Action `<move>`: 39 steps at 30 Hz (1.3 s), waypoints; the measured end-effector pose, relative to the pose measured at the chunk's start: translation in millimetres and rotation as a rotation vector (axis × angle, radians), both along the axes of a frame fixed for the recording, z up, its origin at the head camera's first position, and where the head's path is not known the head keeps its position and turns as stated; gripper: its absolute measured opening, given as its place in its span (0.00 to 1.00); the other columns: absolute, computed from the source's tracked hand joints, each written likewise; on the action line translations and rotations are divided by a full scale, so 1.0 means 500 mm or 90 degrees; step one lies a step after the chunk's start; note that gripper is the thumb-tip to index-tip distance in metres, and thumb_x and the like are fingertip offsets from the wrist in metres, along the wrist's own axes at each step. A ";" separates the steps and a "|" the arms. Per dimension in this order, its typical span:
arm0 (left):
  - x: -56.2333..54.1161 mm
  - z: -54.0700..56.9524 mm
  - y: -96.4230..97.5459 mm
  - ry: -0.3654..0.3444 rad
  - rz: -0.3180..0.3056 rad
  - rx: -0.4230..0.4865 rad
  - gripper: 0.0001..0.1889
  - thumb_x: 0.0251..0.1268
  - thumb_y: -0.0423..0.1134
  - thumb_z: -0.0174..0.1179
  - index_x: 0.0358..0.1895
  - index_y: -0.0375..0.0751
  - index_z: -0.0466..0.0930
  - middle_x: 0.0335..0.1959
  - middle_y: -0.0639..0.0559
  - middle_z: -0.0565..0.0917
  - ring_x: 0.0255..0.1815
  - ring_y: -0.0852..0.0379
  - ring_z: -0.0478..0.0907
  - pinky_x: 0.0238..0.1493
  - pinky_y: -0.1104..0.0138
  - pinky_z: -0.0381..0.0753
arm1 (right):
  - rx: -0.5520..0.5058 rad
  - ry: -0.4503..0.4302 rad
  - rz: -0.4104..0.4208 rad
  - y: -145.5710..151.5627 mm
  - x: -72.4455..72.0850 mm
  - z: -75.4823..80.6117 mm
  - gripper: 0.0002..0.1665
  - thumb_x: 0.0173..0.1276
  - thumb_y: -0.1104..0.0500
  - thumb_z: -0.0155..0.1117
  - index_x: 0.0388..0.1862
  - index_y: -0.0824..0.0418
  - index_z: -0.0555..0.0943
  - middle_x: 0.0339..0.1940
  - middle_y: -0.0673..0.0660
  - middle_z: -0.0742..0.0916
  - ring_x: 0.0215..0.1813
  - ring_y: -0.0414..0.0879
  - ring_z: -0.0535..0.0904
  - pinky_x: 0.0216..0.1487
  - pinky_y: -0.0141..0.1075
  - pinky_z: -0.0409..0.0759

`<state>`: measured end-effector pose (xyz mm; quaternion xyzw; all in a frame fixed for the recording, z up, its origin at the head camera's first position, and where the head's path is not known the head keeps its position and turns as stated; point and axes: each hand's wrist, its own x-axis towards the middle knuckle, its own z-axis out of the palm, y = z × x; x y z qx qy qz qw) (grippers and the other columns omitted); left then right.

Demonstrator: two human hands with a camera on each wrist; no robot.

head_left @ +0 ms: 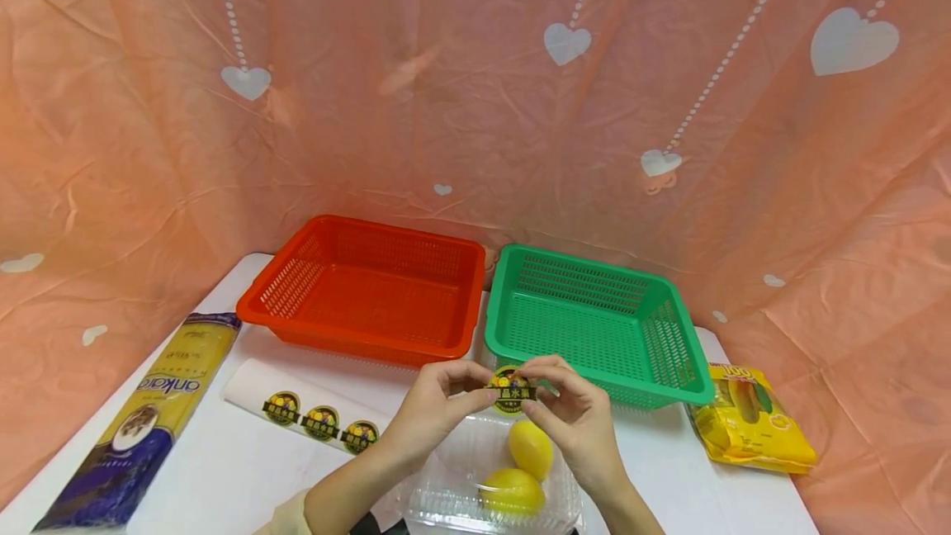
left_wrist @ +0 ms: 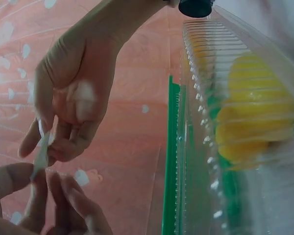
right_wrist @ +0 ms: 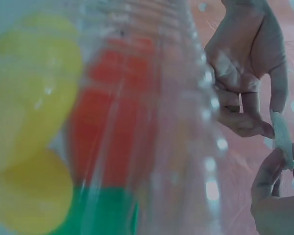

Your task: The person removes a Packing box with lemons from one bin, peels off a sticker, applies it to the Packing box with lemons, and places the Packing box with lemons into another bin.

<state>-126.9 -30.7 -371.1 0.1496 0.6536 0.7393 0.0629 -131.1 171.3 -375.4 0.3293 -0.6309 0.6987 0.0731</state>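
Note:
A round black and gold sticker (head_left: 510, 391) with fruit printed on it is held up between both hands. My left hand (head_left: 438, 407) pinches its left edge between thumb and fingertips, and my right hand (head_left: 575, 423) pinches the right edge. In the left wrist view the sticker (left_wrist: 41, 155) shows edge-on as a thin pale piece. Below the hands stands a clear plastic clamshell box (head_left: 446, 477) holding two yellow lemons (head_left: 531, 449). To the left lies a white roll of stickers (head_left: 248, 386) with a row of the same round labels.
A red basket (head_left: 371, 345) and a green basket (head_left: 594, 374) stand at the back of the white table (head_left: 201, 469). On the left lies a long pasta packet (head_left: 152, 411); a yellow bag (head_left: 754, 419) lies at the right. A pink curtain (head_left: 416, 106) hangs behind.

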 end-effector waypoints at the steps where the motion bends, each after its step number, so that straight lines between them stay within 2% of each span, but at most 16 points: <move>1: -0.002 -0.001 -0.003 -0.008 -0.016 0.011 0.12 0.65 0.29 0.62 0.46 0.22 0.81 0.39 0.49 0.84 0.41 0.56 0.79 0.45 0.67 0.80 | -0.002 -0.011 0.006 0.002 0.001 0.001 0.17 0.62 0.81 0.61 0.51 0.79 0.78 0.54 0.63 0.79 0.56 0.48 0.78 0.53 0.35 0.81; 4: -0.007 -0.001 -0.011 -0.038 -0.057 0.036 0.15 0.66 0.30 0.62 0.49 0.19 0.79 0.39 0.52 0.85 0.39 0.58 0.80 0.45 0.69 0.80 | -0.002 -0.057 0.022 0.011 0.003 0.006 0.17 0.63 0.79 0.60 0.52 0.77 0.79 0.55 0.60 0.80 0.54 0.48 0.80 0.53 0.37 0.83; 6: -0.009 -0.001 -0.016 -0.047 -0.070 0.046 0.16 0.67 0.30 0.62 0.50 0.17 0.78 0.39 0.53 0.86 0.38 0.59 0.80 0.45 0.70 0.80 | 0.000 -0.085 0.034 0.017 0.003 0.008 0.16 0.64 0.79 0.60 0.52 0.75 0.80 0.53 0.58 0.82 0.52 0.47 0.82 0.52 0.36 0.83; 9: -0.013 -0.003 -0.020 -0.018 -0.061 0.029 0.17 0.65 0.29 0.64 0.53 0.19 0.78 0.38 0.50 0.86 0.37 0.59 0.81 0.44 0.70 0.81 | 0.012 -0.120 0.036 0.026 0.002 0.007 0.16 0.64 0.78 0.61 0.51 0.74 0.81 0.49 0.53 0.86 0.48 0.44 0.84 0.48 0.35 0.85; 13: -0.019 -0.008 -0.021 0.033 -0.026 -0.022 0.20 0.63 0.28 0.66 0.56 0.25 0.77 0.35 0.44 0.85 0.36 0.56 0.82 0.42 0.70 0.82 | 0.070 -0.118 0.012 0.033 -0.004 0.001 0.13 0.63 0.77 0.63 0.48 0.78 0.80 0.44 0.53 0.86 0.43 0.41 0.84 0.44 0.35 0.86; 15: -0.022 -0.012 -0.021 0.044 -0.014 -0.044 0.18 0.61 0.27 0.67 0.54 0.28 0.78 0.34 0.42 0.85 0.35 0.55 0.81 0.40 0.70 0.82 | 0.110 -0.125 -0.004 0.035 -0.005 -0.003 0.12 0.62 0.77 0.64 0.45 0.79 0.81 0.41 0.54 0.86 0.41 0.40 0.83 0.42 0.34 0.86; 18: -0.028 -0.022 -0.024 0.067 -0.017 -0.078 0.11 0.60 0.26 0.67 0.44 0.28 0.79 0.34 0.43 0.85 0.34 0.56 0.81 0.38 0.71 0.82 | 0.171 -0.152 -0.022 0.037 -0.007 -0.009 0.11 0.61 0.75 0.66 0.44 0.78 0.82 0.39 0.56 0.87 0.39 0.38 0.82 0.42 0.33 0.85; 22: -0.036 -0.043 -0.029 0.127 -0.030 -0.170 0.04 0.59 0.28 0.69 0.36 0.34 0.86 0.32 0.48 0.86 0.34 0.60 0.79 0.39 0.69 0.80 | 0.224 -0.185 -0.024 0.037 -0.008 -0.021 0.12 0.62 0.72 0.68 0.44 0.77 0.83 0.39 0.65 0.87 0.39 0.39 0.83 0.43 0.32 0.85; 25: -0.039 -0.052 -0.036 0.161 -0.043 -0.249 0.03 0.58 0.31 0.70 0.35 0.41 0.89 0.32 0.56 0.87 0.38 0.61 0.77 0.45 0.65 0.76 | 0.259 -0.168 -0.022 0.036 -0.008 -0.032 0.12 0.61 0.70 0.69 0.43 0.74 0.84 0.39 0.67 0.87 0.37 0.39 0.82 0.41 0.32 0.84; 29: -0.040 -0.058 -0.046 0.192 -0.065 -0.316 0.05 0.57 0.31 0.71 0.34 0.46 0.90 0.32 0.63 0.86 0.41 0.61 0.74 0.50 0.59 0.72 | 0.306 -0.125 -0.014 0.034 -0.010 -0.046 0.10 0.59 0.69 0.70 0.41 0.71 0.86 0.37 0.63 0.89 0.34 0.37 0.80 0.37 0.32 0.81; 34: -0.039 -0.071 -0.050 0.220 -0.086 -0.351 0.07 0.54 0.30 0.73 0.32 0.48 0.89 0.31 0.65 0.82 0.41 0.64 0.73 0.49 0.58 0.74 | 0.333 -0.082 -0.002 0.032 -0.012 -0.056 0.10 0.57 0.72 0.68 0.40 0.70 0.86 0.31 0.58 0.88 0.32 0.36 0.78 0.35 0.32 0.80; 39: -0.035 -0.087 -0.050 0.255 -0.086 -0.364 0.07 0.53 0.33 0.74 0.32 0.50 0.88 0.32 0.66 0.78 0.41 0.65 0.71 0.50 0.59 0.71 | 0.340 -0.071 -0.014 0.031 -0.009 -0.064 0.11 0.55 0.74 0.68 0.38 0.68 0.86 0.29 0.54 0.88 0.30 0.35 0.77 0.34 0.32 0.78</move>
